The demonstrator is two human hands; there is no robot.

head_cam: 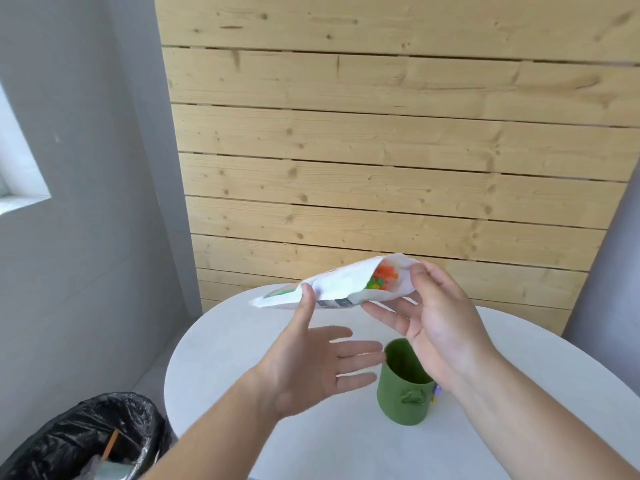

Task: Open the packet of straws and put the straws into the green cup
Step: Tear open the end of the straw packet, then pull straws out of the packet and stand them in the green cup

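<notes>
Because the straws have to end up in the cup, everything is gathered over the round white table [221, 348], the largest thing in play, with a black-lined bin [79, 434] on the floor at its 8 o'clock. The packet [332, 289] is held in the air above the table, lying nearly flat with its closed end towards 9 o'clock and its mouth towards 2 o'clock. The mouth gapes, so the opening step looks done. The green cup [401, 400] stands upright on the table at roughly 5 o'clock from the packet's middle, below it and well apart, probably set there to catch what comes out.

The right hand [433, 323] holds the packet by its open end, thumb [417, 275] on the upper lip and fingers spread underneath, a light pinch that keeps the mouth open. The left hand [311, 362] is wide, fingers straight and splayed below the packet. Only its thumb tip [306, 296] touches the packet's side, steadying rather than gripping.

The straws [382, 279] show as orange, yellow and green ends inside the mouth, just at 9 o'clock from the right thumb and none yet in the cup. The mouth will likely need tipping down towards 6 o'clock.
</notes>
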